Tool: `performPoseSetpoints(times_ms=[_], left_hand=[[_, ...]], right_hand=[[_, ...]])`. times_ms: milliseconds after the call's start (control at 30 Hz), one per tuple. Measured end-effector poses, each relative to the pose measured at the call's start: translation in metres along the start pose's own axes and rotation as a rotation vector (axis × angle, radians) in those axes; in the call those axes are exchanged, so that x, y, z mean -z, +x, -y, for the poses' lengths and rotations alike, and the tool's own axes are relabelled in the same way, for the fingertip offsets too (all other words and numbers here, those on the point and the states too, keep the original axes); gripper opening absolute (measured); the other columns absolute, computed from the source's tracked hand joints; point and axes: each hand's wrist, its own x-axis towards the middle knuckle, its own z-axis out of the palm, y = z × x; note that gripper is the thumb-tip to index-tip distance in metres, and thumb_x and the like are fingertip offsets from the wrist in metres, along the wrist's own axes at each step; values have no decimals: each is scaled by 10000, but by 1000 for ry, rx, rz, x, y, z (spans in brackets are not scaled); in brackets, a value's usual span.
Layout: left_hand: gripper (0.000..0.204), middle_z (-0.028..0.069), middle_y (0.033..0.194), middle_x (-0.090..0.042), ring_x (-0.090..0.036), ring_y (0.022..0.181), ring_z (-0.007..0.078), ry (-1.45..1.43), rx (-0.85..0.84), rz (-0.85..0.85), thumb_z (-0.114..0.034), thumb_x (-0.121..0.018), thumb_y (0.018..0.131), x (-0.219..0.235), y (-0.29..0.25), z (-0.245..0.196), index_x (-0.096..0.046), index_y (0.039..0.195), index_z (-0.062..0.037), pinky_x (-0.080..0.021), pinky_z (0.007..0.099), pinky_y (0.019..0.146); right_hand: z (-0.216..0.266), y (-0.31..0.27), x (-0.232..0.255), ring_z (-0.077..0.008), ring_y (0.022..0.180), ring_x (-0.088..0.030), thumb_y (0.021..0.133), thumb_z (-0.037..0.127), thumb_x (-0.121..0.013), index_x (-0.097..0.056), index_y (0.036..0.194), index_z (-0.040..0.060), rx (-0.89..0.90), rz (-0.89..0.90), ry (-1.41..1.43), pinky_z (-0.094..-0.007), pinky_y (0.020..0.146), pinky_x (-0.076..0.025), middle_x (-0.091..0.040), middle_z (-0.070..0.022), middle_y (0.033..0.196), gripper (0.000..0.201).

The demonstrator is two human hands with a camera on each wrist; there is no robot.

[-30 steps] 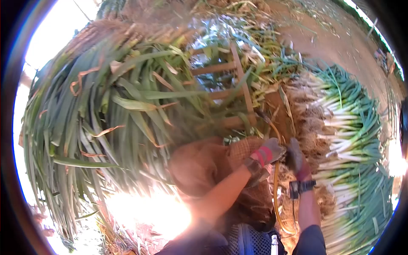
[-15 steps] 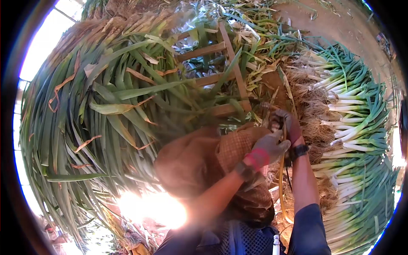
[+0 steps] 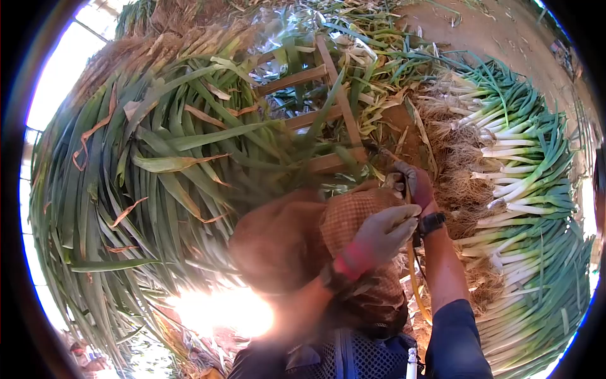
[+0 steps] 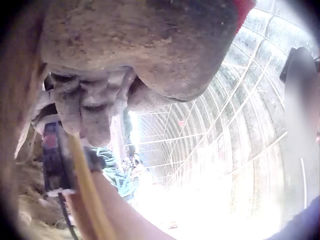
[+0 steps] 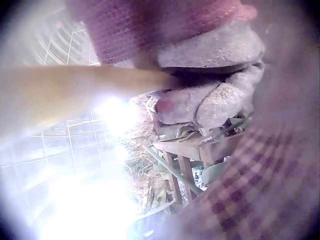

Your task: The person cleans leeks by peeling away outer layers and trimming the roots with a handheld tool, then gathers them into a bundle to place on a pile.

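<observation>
My gloved right hand [image 3: 415, 181] curls its fingers round a yellow hose [image 3: 413, 278], which runs down past the wrist; the right wrist view shows the same hose [image 5: 75, 92] entering the grip. My gloved left hand [image 3: 384, 235] is beside the right wrist, fingertips overlapping the hose in the head view. In the left wrist view its bent fingers [image 4: 95, 117] lie at the hose [image 4: 87, 180]; I cannot tell whether they grip it. Checked brown cloth [image 3: 353, 218] covers a leg below the hands. To the right, long green onions [image 3: 524, 208] lie with roots [image 3: 464, 158] toward me.
A large heap of leafy green onions [image 3: 189, 145] fills the left. A wooden slatted frame [image 3: 303, 79] stands beyond the hands amid loose leaves. Bare soil [image 3: 486, 31] shows at upper right. A black device [image 3: 433, 223] is strapped on the right wrist.
Both hands first move up toward the frame, the right one ending beyond the left. Over the last half second, the left hand draws back left and down. The onion piles look the same.
</observation>
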Motion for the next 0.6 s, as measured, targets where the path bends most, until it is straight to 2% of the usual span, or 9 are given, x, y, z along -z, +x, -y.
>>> performPoseSetpoints(times_ms=[100,167,300,367,400,467,533,567,600], left_hand=[[339,48,1118,-725,-652,1006,87,-38,-14,-26,-98,-641,1063,27,-35,-34,-653,1361,64,-546,241,891],[340,72,1173,-731,-666,1027,91,-120,176,-93,-63,-626,1061,52,-57,-49,-650,1374,67,-552,253,907],[337,80,1140,-751,-700,976,104,134,153,-411,-55,-596,1063,79,-94,-72,-653,1370,72,-566,252,873],[333,87,1069,-764,-715,869,112,587,-179,-512,-109,-584,1065,116,-121,-45,-677,1334,64,-587,249,772],[333,87,1069,-764,-715,869,112,587,-174,-509,-109,-584,1065,122,-135,-46,-677,1334,64,-587,249,772],[340,101,1033,-769,-702,750,115,410,156,-807,-157,-581,1058,129,-148,-51,-700,1299,52,-584,256,640],[347,103,1035,-769,-684,705,111,434,117,-816,-173,-589,1054,128,-142,-50,-702,1293,52,-569,256,587],[354,106,1037,-770,-666,660,107,460,84,-828,-190,-596,1051,127,-140,-49,-704,1286,52,-554,256,535],[349,106,1044,-770,-698,747,113,365,155,-820,-179,-598,1052,125,-132,-53,-706,1291,51,-572,243,640]], right_hand=[[0,28,-11,-87,591,-531,1067,283,-627,-731,1095,-5,43,-110,66,-253,519,-444,-596,24,792,307],[7,49,-15,-91,593,-536,1065,283,-631,-732,1097,-5,71,-91,103,-260,513,-447,-600,17,796,307],[20,82,-24,-92,597,-539,1061,283,-640,-737,1096,-4,139,-68,130,-281,504,-456,-601,5,796,305],[25,92,-27,-90,592,-530,1064,279,-635,-733,1115,-9,127,-80,139,-282,505,-454,-592,10,785,308],[28,94,-28,-88,588,-521,1068,274,-630,-730,1133,-14,118,-95,140,-284,506,-452,-583,14,775,312],[41,88,-29,-86,583,-512,1072,270,-625,-726,1152,-20,120,-112,139,-285,508,-449,-574,19,765,317],[50,60,-31,-46,548,-427,1109,294,-575,-673,1220,-29,161,59,130,-245,525,-402,-463,86,703,356],[56,45,-33,-46,548,-427,1109,294,-575,-673,1220,-29,166,61,123,-245,525,-402,-463,86,703,356],[62,28,-32,-39,540,-410,1113,300,-568,-670,1227,-34,205,80,82,-238,526,-390,-442,92,691,367]])
